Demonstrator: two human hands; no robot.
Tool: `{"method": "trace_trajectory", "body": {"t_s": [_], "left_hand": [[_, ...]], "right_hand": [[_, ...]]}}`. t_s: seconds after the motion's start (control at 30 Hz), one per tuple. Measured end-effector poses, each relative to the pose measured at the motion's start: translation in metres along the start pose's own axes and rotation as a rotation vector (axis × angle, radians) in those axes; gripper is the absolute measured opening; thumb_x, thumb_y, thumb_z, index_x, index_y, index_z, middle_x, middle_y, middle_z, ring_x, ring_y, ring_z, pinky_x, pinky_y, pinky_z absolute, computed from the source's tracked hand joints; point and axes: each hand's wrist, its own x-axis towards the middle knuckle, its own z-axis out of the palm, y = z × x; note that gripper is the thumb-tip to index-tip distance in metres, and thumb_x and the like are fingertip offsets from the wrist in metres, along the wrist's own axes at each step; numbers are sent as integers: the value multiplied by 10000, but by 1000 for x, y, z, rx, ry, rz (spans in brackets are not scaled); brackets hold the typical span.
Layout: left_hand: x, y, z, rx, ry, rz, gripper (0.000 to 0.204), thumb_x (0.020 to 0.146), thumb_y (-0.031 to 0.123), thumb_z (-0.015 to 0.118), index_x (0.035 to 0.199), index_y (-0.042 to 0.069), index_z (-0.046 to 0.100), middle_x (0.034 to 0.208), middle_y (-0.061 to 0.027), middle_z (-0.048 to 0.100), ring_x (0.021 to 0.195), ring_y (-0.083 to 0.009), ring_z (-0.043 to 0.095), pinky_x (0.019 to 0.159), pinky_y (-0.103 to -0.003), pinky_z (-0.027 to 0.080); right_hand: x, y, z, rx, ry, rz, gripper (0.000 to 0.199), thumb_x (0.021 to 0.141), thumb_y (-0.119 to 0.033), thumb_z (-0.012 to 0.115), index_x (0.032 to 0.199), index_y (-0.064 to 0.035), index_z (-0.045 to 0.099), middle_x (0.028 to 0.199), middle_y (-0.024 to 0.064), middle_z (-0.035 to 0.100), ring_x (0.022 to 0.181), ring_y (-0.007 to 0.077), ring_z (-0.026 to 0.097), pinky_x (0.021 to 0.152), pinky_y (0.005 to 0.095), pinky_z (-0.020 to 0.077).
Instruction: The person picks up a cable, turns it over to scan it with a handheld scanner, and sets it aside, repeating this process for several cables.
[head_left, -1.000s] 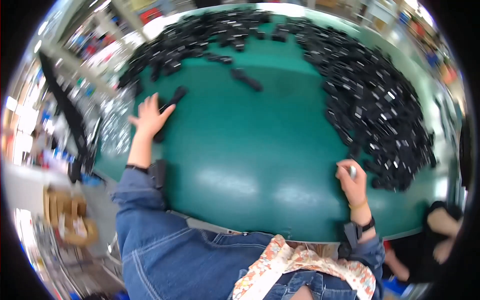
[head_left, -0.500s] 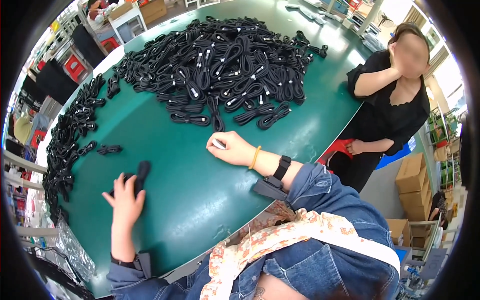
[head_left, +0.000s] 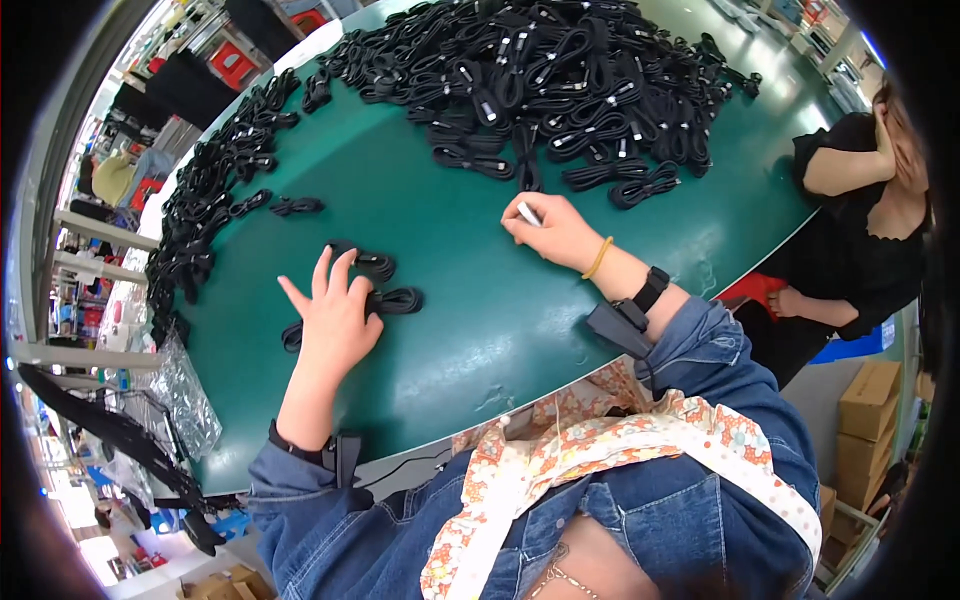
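My left hand (head_left: 335, 318), its fingers spread, reaches over several coiled black cable bundles on the green tabletop. One cable bundle (head_left: 378, 266) lies by my fingertips. Another cable bundle (head_left: 402, 300) sticks out past my thumb, and part of a black cable coil (head_left: 291, 338) shows on the other side of the hand. Whether my fingers touch them I cannot tell. My right hand (head_left: 550, 236) is closed around a small white stick-like object (head_left: 529, 213), held over the table below the big pile of black cable bundles (head_left: 560, 80).
A row of black cable bundles (head_left: 215, 190) lines the table's left edge, with a single bundle (head_left: 297, 206) nearby. Clear plastic bags (head_left: 190, 395) lie at the near left corner. A person in black (head_left: 850, 230) sits at the right edge. Cardboard boxes (head_left: 868, 405) stand behind.
The view has shifted, so the table sits higher and further right. Two separate cable bundles now show by my left hand, where a blurred dark bundle was. My right hand keeps its grip.
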Motion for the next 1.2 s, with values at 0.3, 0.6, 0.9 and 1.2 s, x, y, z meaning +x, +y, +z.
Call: {"method": "trace_trajectory", "body": {"t_s": [0.3,0.6,0.9,1.2], "left_hand": [[30,-31,21,41,-23,-30,507,563,168,631,1029,71,456,1225,-118,378,1180,-290,343,909,-678,139],[52,-5,5,-229,-185,-86,443,589,119,587,1006,23,475,903,-125,554,782,-277,558,820,-436,428],[41,88,-13,-2760,-221,159,433,634,110,488,1045,-20,443,888,-155,531,812,-307,572,693,-381,497],[61,124,5,-2862,-539,134,517,649,112,461,1136,-47,390,960,-211,525,870,-358,557,772,-440,485]], "right_hand": [[0,-5,-3,144,-45,133,94,801,-136,547,822,-44,557,613,-4,520,434,32,402,381,178,306],[1,-5,-6,179,-67,109,95,816,-125,530,843,-38,559,620,-1,524,429,28,393,378,165,291],[16,-54,-7,487,-172,122,179,816,-117,520,947,3,544,661,14,566,419,20,391,366,154,275],[-4,-52,-21,557,-209,165,268,748,-85,599,977,25,514,601,9,555,393,14,432,353,146,283]]}}
